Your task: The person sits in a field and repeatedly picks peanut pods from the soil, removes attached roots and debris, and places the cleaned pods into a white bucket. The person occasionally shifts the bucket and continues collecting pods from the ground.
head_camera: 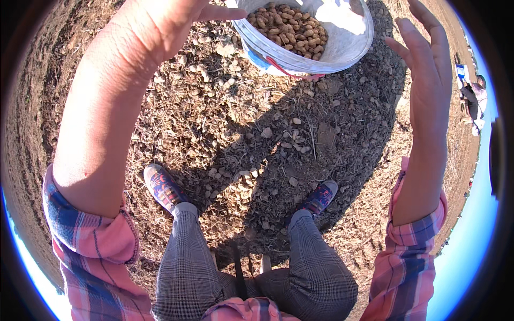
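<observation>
A white plastic bucket with a red handle stands tilted at the top of the view. Unshelled peanuts cover part of its inside, and bright sun falls on the rest. My left hand is left of the bucket, its thumb pointing at the rim; the other fingers lie beyond the top edge. Whether the thumb touches the rim I cannot tell. Raised to the right of the bucket, my right hand is empty, fingers apart and clear of the rim.
Loose peanuts and dry plant litter lie over the soil between my shoes. I appear seated, knees apart. Far right, another person sits in the field near a blue-and-white object.
</observation>
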A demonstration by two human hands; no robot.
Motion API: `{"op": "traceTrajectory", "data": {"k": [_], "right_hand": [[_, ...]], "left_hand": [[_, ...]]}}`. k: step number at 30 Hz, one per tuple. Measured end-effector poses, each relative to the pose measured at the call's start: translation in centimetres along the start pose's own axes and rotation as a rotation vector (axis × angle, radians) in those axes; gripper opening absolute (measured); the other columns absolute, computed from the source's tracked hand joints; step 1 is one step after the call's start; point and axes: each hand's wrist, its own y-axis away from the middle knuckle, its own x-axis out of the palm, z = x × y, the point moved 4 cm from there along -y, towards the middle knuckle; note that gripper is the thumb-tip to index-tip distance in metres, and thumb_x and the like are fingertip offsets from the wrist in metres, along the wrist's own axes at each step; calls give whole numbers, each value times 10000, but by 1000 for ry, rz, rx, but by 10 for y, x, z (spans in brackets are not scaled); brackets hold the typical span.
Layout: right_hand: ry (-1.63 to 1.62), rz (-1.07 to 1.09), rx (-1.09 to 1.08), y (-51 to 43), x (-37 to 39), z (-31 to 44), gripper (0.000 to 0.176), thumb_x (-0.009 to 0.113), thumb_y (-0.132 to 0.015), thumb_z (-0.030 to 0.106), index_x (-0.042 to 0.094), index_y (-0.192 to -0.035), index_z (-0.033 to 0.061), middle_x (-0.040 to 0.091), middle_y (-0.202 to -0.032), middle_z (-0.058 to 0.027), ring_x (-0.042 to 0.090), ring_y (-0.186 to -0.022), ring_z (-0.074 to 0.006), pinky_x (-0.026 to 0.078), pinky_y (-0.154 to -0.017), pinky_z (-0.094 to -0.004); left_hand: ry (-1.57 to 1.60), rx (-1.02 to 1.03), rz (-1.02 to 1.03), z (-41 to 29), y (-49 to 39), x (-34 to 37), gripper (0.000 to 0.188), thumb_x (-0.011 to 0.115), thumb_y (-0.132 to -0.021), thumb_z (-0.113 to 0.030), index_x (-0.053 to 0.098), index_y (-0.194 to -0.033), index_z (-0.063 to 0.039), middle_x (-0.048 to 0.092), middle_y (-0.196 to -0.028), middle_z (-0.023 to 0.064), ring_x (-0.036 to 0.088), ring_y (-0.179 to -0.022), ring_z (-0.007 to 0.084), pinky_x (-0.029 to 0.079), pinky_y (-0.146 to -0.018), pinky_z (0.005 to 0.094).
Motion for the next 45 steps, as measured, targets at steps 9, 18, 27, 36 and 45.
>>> {"op": "traceTrajectory", "data": {"k": [9,18,27,36,45], "right_hand": [[508,470,244,213,87,-192,305,674,-780,95,583,-1069,63,574,-921,-105,579,-918,-309,479,-788,-414],[0,237,735,209,79,-219,113,570,-872,103,632,-942,38,591,-847,-24,585,-753,-131,489,-681,-301],[-271,935,771,273,143,-132,284,532,-928,251,557,-724,56,514,-593,-1,499,-533,-151,430,-544,-283],[419,1136,-193,311,200,-98,119,609,-758,149,585,-861,96,546,-853,-43,593,-788,-204,514,-599,-305],[266,1029,-170,303,191,-102,167,639,-754,168,535,-846,75,490,-824,-43,568,-722,-170,488,-591,-271]], "left_hand": [[-662,-437,367,206,162,14,202,628,-837,-96,654,-1035,-68,660,-959,68,632,-816,160,512,-731,285],[-957,-195,655,246,222,47,227,697,-727,-126,593,-927,-96,542,-933,61,579,-876,233,491,-741,343],[-917,-250,618,247,220,39,291,659,-731,-99,590,-1014,-95,557,-922,70,577,-894,259,485,-762,327],[494,-1236,253,241,223,27,331,425,-959,-149,480,-1250,-2,619,-1092,154,649,-961,254,554,-819,358],[474,-1208,275,250,225,27,339,512,-952,-181,486,-1259,-39,626,-1066,93,645,-912,181,549,-777,312]]}}
